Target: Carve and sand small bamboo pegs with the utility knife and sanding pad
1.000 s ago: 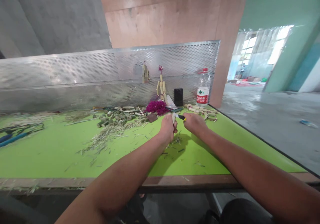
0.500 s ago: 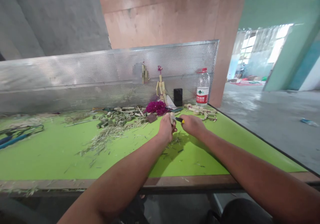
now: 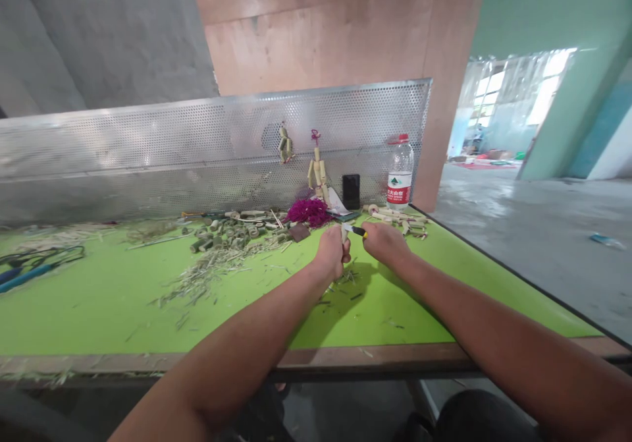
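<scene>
My left hand (image 3: 332, 252) is closed around a small pale piece of bamboo or wood (image 3: 344, 234), most of it hidden by the fingers. In my right hand (image 3: 386, 240) is a utility knife (image 3: 358, 231) with a black and yellow handle. Its blade points left and meets the top of the pale piece. Both hands are above the green tabletop (image 3: 405, 310), where thin shavings (image 3: 348, 277) lie below them. Just beyond the hands sits a heap of magenta cord (image 3: 309, 212).
Cut bamboo pieces (image 3: 232, 231) and shavings lie left of my hands. A jointed wooden figure (image 3: 318, 173) hangs at the perforated metal panel (image 3: 197, 145). A black phone (image 3: 351, 192) and a water bottle (image 3: 399, 175) stand at the back. Pale jointed parts (image 3: 399, 218) lie to the right.
My right hand has shifted slightly right, away from my left hand, and more of the knife shows between them. My left hand still holds the pale piece.
</scene>
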`<state>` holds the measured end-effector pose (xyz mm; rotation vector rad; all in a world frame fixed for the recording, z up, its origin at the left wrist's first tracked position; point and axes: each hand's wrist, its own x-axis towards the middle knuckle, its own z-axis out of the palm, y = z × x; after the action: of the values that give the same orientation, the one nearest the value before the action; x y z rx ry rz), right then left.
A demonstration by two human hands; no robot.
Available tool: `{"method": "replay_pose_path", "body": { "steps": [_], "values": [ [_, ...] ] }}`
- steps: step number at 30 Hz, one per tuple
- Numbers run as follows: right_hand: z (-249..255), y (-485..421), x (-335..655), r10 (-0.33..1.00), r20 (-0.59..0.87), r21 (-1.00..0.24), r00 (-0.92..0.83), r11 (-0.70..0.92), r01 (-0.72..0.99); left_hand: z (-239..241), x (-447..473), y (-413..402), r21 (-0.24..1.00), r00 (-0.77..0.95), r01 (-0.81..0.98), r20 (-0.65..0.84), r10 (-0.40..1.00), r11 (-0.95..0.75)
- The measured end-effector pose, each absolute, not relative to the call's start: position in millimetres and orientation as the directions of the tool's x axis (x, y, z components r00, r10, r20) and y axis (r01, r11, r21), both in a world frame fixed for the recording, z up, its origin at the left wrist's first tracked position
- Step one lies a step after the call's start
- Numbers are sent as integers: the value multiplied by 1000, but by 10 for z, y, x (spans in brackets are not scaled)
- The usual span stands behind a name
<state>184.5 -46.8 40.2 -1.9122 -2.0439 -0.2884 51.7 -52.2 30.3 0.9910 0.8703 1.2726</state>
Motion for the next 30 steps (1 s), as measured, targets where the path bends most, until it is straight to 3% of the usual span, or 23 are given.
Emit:
{"method": "replay_pose_path", "body": {
  "steps": [6, 10, 18, 25, 30],
  "values": [
    [466, -345, 2180, 926, 355, -146, 129, -81, 986, 273, 517, -588, 934, 199, -357, 55, 978, 20],
    [430, -438, 2047, 919, 393, -121, 22, 28, 992, 251, 474, -487, 922, 102, -387, 40, 994, 2],
    [334, -602, 1695, 914, 372, -42, -161, 189, 981, 243, 464, -442, 919, 80, -393, 76, 994, -39],
    [364, -555, 1734, 926, 367, -50, -90, 116, 992, 270, 511, -446, 942, 62, -331, 76, 995, -52],
    [434, -406, 2011, 943, 325, -120, 75, -38, 992, 284, 529, -568, 958, 91, -285, 72, 993, -43]
  ]
}}
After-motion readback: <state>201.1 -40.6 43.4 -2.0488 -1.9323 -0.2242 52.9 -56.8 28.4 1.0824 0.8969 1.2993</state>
